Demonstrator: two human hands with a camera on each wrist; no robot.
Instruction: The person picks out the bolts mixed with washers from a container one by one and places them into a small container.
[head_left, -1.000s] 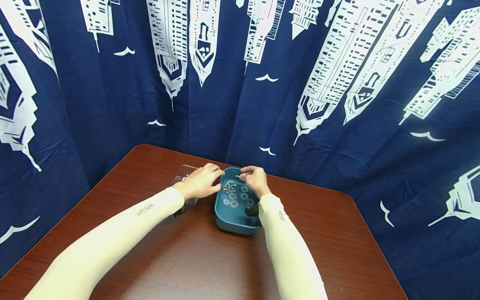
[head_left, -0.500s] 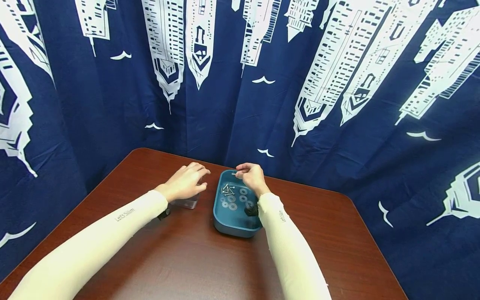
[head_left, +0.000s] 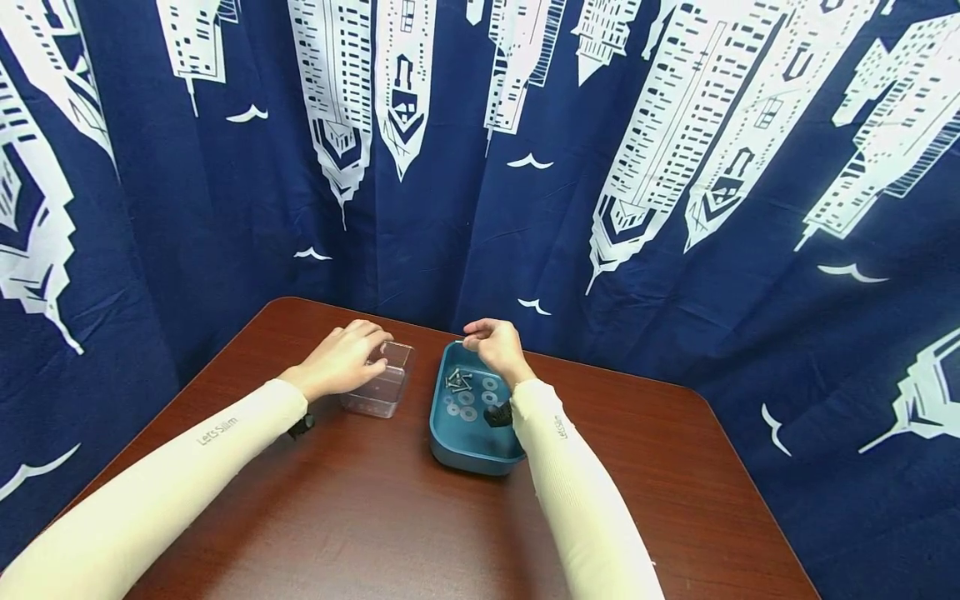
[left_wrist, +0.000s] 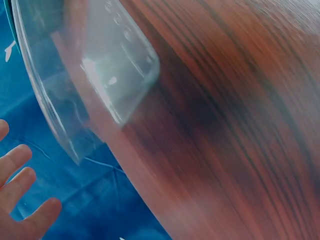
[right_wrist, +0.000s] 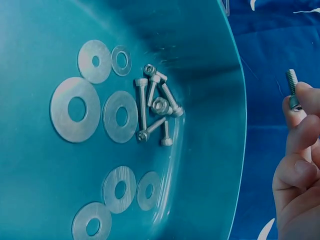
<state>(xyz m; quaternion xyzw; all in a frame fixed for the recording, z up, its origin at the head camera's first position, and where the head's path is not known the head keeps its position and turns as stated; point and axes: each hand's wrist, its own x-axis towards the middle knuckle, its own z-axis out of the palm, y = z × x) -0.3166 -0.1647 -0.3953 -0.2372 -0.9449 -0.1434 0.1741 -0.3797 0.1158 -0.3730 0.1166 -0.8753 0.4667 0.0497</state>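
My right hand (head_left: 498,346) is over the far end of a teal tray (head_left: 472,460). Between thumb and index finger it pinches a short socket-head bolt (right_wrist: 293,91), seen just outside the tray's edge in the right wrist view. On the tray floor lie a cluster of similar bolts (right_wrist: 142,102) and several flat washers (right_wrist: 61,110) of differing sizes. Left of the tray, my left hand (head_left: 341,360) hovers by a clear plastic box (head_left: 375,406), partly covering it in the head view. Its fingers (left_wrist: 45,212) are spread and hold nothing; the left wrist view shows them apart from the box.
Both containers stand on a brown wooden table (head_left: 390,517), towards its far edge. A dark blue curtain (head_left: 465,250) with white building prints hangs right behind that edge. A narrow strip of table separates the box from the tray.
My left hand has moved left, from beside the tray's rim to over the clear box, exposing more of the box. The right hand stays over the tray's far end, still pinching the bolt.
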